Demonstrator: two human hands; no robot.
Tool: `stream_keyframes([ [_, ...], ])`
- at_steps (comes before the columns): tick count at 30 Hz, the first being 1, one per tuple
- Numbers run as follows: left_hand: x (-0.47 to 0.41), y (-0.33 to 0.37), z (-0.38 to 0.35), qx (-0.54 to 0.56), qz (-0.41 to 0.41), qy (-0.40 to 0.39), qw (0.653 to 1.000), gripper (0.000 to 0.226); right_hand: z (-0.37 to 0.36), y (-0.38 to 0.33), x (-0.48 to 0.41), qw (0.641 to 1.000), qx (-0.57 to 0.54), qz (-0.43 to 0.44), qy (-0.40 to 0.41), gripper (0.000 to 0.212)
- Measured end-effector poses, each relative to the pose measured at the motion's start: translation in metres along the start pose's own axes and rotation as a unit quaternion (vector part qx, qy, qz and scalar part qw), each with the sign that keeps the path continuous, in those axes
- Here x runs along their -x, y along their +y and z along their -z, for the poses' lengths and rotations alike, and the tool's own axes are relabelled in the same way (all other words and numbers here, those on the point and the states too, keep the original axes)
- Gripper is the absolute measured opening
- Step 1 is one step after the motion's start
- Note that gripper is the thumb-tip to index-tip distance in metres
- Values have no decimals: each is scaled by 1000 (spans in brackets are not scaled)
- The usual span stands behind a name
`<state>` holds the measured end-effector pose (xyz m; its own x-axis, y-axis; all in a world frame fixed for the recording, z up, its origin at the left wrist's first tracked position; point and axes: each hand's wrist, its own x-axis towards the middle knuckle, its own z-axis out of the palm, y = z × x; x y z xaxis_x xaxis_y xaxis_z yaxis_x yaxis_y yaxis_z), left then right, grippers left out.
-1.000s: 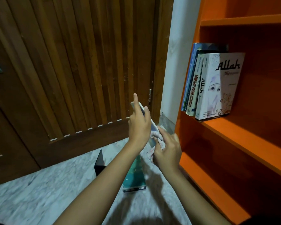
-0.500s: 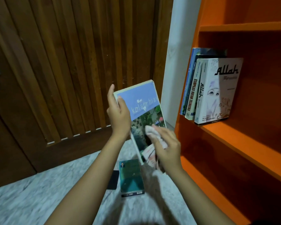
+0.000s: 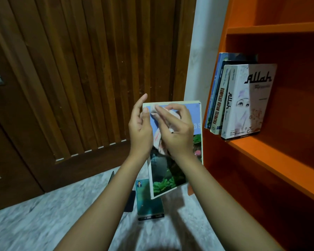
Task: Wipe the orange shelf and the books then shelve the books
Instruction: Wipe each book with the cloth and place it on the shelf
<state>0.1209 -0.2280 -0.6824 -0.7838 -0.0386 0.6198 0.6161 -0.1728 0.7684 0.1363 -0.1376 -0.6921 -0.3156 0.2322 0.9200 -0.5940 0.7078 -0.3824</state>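
My left hand [image 3: 140,126] holds a blue-and-green covered book [image 3: 172,174] upright by its left edge, the thumb on the cover and the index finger raised. My right hand [image 3: 176,131] pinches a pale crumpled cloth [image 3: 159,140] and presses it on the upper part of that cover. The orange shelf [image 3: 272,154] stands at the right, and several books [image 3: 243,100] lean upright on its middle board, a white one in front. A teal book [image 3: 149,201] lies flat on the floor below my hands, beside a thin dark object [image 3: 130,201].
A brown slatted wooden door [image 3: 80,78] fills the left and back. A white wall strip [image 3: 203,51] sits between door and shelf. The floor [image 3: 34,220] is pale marble. The shelf's lower boards hold nothing that I can see.
The held book has turned squarer to me and shifted right. My right hand with the cloth has climbed from the lower cover to its top. The view moved slightly closer.
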Motion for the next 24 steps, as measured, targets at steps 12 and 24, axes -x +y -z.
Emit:
stream_keyframes([
  [12,-4,7,-4,56,-7,-11,998,22,10,4,11,984,-80,-137,76,31],
  [24,-7,-1,6,94,0,43,995,16,13,11,52,970,-74,-230,41,27],
])
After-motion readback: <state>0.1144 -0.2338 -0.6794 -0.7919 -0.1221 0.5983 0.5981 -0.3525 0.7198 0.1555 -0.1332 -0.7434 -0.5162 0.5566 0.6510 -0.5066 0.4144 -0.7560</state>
